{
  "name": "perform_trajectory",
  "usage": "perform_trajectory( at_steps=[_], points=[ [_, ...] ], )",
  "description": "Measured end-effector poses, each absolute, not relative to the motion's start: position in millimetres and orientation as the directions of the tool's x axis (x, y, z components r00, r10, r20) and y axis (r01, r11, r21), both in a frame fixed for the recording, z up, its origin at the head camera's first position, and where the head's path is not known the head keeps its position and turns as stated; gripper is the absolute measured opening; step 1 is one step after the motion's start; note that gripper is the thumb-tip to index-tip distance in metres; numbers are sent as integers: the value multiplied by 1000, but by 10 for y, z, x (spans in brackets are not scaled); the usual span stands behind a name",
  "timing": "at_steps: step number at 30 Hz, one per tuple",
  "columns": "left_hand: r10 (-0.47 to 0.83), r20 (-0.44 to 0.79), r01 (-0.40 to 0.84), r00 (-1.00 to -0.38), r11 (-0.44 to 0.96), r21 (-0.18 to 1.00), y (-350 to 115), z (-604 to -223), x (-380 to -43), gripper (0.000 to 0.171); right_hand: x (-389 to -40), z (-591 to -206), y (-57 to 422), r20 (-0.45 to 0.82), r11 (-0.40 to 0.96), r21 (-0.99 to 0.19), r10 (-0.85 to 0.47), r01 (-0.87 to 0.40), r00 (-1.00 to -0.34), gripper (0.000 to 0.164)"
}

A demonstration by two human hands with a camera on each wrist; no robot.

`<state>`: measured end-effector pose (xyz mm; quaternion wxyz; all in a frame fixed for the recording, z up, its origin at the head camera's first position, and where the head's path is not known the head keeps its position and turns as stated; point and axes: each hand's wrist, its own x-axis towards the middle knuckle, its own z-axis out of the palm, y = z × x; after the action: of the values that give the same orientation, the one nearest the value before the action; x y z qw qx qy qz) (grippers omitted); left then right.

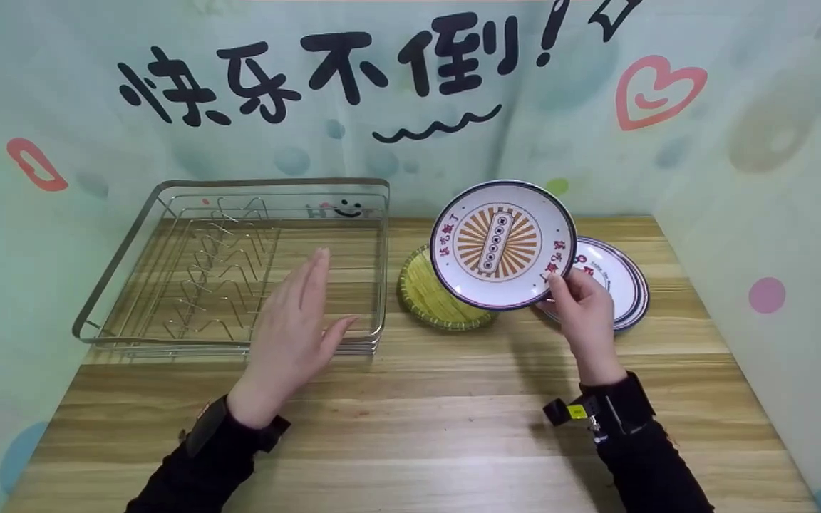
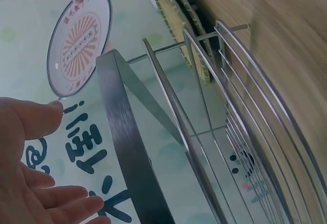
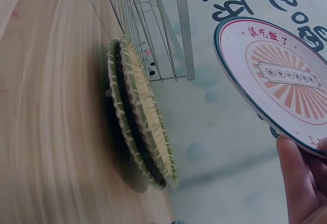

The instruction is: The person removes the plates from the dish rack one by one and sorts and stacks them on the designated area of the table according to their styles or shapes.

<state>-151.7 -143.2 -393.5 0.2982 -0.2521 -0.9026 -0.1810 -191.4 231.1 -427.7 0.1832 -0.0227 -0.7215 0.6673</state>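
Observation:
My right hand [image 1: 587, 320] pinches the lower right rim of a round white plate [image 1: 503, 244] with a dark blue edge and an orange sunburst print. The plate is raised and tilted, its printed face toward the head camera. In the right wrist view, the thumb and fingers grip the rim of the plate [image 3: 286, 76]. My left hand [image 1: 289, 328] hovers over the front right part of a metal wire dish rack [image 1: 232, 343], fingers extended and holding nothing. The left wrist view shows the left hand [image 2: 46, 173] beside the flat rim of the rack [image 2: 127, 142].
Behind the raised plate lie round woven mats [image 1: 446, 313], stacked in the right wrist view. More white plates [image 1: 621, 278] sit stacked at the right, partly hidden by the right hand. Wire dividers [image 1: 218, 267] stand inside the rack. A printed cloth backdrop [image 1: 353, 153] borders the wooden table [image 1: 410, 442].

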Motion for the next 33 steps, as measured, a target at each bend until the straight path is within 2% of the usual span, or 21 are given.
perform_trajectory(
  at_steps=[5,10,18,33],
  points=[
    [316,614,535,-723,819,207,-1496,-3976,-1503,95,-1910,-4281,2405,162,83,-986,255,-146,-953,23],
    [295,589,502,-752,836,223,-1553,-4023,-1487,97,-1911,-4282,2491,143,78,-989,252,-127,-957,24],
    [297,623,510,-724,839,192,-1656,-4098,-1478,97,-1904,-4297,2658,79,80,-995,254,-61,-964,31],
    [266,524,424,-809,882,206,-1859,-4165,-1444,99,-1865,-4327,2984,5,39,-999,288,7,-958,16]
  ],
)
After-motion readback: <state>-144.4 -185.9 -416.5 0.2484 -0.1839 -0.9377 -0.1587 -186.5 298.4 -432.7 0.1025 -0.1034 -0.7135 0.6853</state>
